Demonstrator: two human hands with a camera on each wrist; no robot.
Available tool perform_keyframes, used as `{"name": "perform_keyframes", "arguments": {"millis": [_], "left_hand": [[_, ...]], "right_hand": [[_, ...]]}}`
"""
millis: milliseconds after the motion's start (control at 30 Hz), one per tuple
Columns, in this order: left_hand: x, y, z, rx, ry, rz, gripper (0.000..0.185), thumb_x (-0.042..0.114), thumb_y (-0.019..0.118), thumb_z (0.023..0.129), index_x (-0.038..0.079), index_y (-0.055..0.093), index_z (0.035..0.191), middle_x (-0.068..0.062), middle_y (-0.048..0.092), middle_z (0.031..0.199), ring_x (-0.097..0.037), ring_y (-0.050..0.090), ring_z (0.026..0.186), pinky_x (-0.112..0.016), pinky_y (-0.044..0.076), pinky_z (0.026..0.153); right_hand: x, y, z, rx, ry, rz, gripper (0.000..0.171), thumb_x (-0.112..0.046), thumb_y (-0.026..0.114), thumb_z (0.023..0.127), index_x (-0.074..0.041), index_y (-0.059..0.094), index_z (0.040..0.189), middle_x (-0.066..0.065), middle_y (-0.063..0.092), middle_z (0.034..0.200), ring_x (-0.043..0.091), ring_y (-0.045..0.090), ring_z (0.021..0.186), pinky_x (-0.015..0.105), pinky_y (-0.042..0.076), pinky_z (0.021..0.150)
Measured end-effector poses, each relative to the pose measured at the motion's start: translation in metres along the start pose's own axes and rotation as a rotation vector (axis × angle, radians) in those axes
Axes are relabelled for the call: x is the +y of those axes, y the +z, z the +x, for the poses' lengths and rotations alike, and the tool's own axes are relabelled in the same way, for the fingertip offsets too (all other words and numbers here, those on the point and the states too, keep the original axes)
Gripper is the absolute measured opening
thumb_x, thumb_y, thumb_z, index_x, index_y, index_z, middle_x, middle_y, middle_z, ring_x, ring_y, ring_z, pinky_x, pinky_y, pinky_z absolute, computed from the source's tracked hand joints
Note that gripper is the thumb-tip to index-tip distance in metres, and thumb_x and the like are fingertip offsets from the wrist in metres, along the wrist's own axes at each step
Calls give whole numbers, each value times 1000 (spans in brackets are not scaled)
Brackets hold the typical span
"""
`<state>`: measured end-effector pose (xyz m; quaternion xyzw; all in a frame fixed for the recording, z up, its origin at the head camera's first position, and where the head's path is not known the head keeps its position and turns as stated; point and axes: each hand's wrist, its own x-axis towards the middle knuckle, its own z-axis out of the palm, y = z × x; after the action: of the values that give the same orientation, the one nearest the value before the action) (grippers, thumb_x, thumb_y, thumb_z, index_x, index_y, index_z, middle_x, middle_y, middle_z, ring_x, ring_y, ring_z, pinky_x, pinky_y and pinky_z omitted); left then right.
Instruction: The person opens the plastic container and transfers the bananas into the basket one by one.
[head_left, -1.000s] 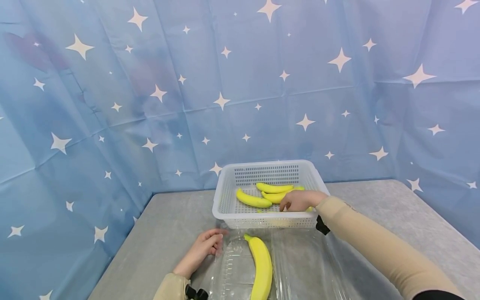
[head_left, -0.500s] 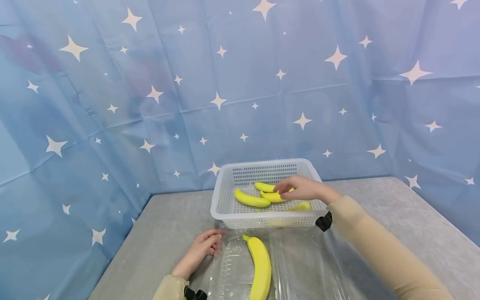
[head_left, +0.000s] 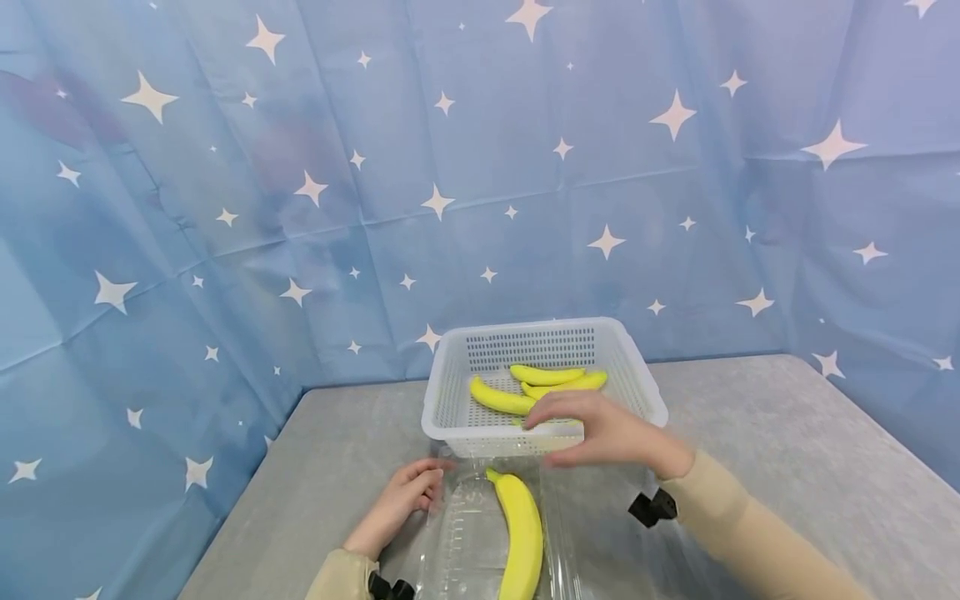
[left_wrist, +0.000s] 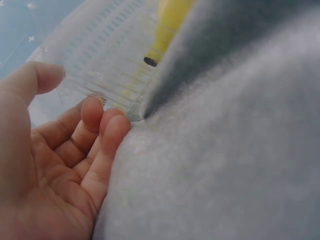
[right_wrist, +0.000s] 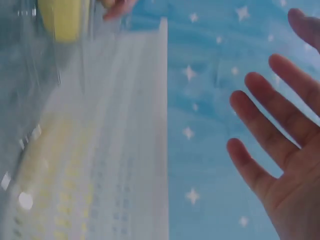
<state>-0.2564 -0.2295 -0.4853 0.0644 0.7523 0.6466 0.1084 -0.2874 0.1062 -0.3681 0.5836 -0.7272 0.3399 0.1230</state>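
A white slotted basket [head_left: 450,400] stands at the back of the grey table and holds bananas [head_left: 498,398]. My right hand [head_left: 558,437] hovers over the basket's near rim, fingers spread and empty. In the right wrist view the same hand [right_wrist: 270,135] shows an open palm beside the basket wall [right_wrist: 125,150]. One banana [head_left: 522,533] lies on a clear plastic bag [head_left: 607,533] in front of the basket. My left hand [head_left: 427,485] rests on the table at the bag's left edge. In the left wrist view its fingers [left_wrist: 102,122] touch the clear plastic [left_wrist: 100,65].
A blue star-printed cloth [head_left: 225,208] walls the table at the back and on both sides. Bare grey table [head_left: 787,417] lies to the right of the basket and to the left of the bag. The table's left edge runs close to my left forearm.
My right hand lifted off the bananas in the basket and drew back toward me over the near rim, holding nothing. The left hand and the banana on the bag stayed put.
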Motion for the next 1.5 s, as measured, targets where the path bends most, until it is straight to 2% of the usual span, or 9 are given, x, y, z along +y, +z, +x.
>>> {"name": "perform_keyframes", "arguments": {"millis": [167, 367, 433, 633, 800, 1000, 1233, 1500], "left_hand": [[-3, 1, 0, -2, 13, -6, 40, 20, 54, 97, -9, 56, 126, -1, 54, 75, -11, 52, 65, -25, 50, 57], [-5, 3, 2, -4, 16, -10, 40, 19, 54, 97, -9, 57, 125, -1, 54, 74, -11, 52, 63, -24, 49, 56], [-5, 4, 3, -4, 12, -8, 40, 20, 54, 97, -8, 57, 125, -1, 54, 74, -11, 53, 63, -24, 49, 56], [-2, 5, 2, 10, 5, -15, 40, 19, 54, 97, -9, 57, 125, -1, 54, 74, -10, 52, 63, -24, 48, 56], [-1, 2, 1, 25, 1, -5, 39, 19, 54, 97, -8, 57, 125, -1, 54, 75, -10, 52, 64, -24, 49, 56], [-2, 0, 0, 18, -13, 16, 40, 21, 54, 97, -7, 58, 125, -1, 54, 75, -11, 52, 65, -25, 49, 56], [-4, -1, 1, 2, -10, -17, 42, 23, 55, 97, -8, 57, 125, -1, 53, 76, -11, 50, 66, -25, 49, 58], [-4, -1, 1, -6, 7, -27, 41, 23, 55, 98, -8, 57, 125, -1, 52, 76, -11, 50, 65, -25, 49, 58]], "right_hand": [[-12, 26, -2, -135, -87, 65, 43, -20, 79, 81, -16, 64, 121, -4, 63, 117, 11, 58, 109, 30, 48, 92], [-12, 56, -5, -283, -120, 141, 43, -37, 73, 86, -19, 62, 124, -5, 62, 121, 7, 56, 111, 26, 45, 94], [-10, 62, -6, -312, -118, 139, 47, -42, 73, 85, -19, 62, 124, -5, 61, 122, 6, 55, 113, 26, 43, 97], [-6, 76, -6, -392, -102, 68, 57, -45, 80, 74, -15, 66, 120, -5, 60, 124, 10, 50, 122, 30, 37, 103], [-2, 80, -5, -444, -80, 23, 56, -45, 81, 71, -16, 69, 118, -4, 62, 124, 16, 51, 123, 33, 37, 104], [1, 83, -6, -507, -26, 72, 50, -39, 80, 74, -16, 69, 118, -3, 62, 125, 19, 49, 125, 31, 34, 107], [1, 86, -11, -518, 28, 47, 47, -36, 76, 75, -20, 69, 119, -6, 61, 126, 23, 45, 131, 43, 32, 108], [-4, 86, -13, -507, 63, 36, 42, -27, 77, 74, -20, 70, 115, -8, 61, 124, 23, 44, 131, 43, 31, 109]]}}
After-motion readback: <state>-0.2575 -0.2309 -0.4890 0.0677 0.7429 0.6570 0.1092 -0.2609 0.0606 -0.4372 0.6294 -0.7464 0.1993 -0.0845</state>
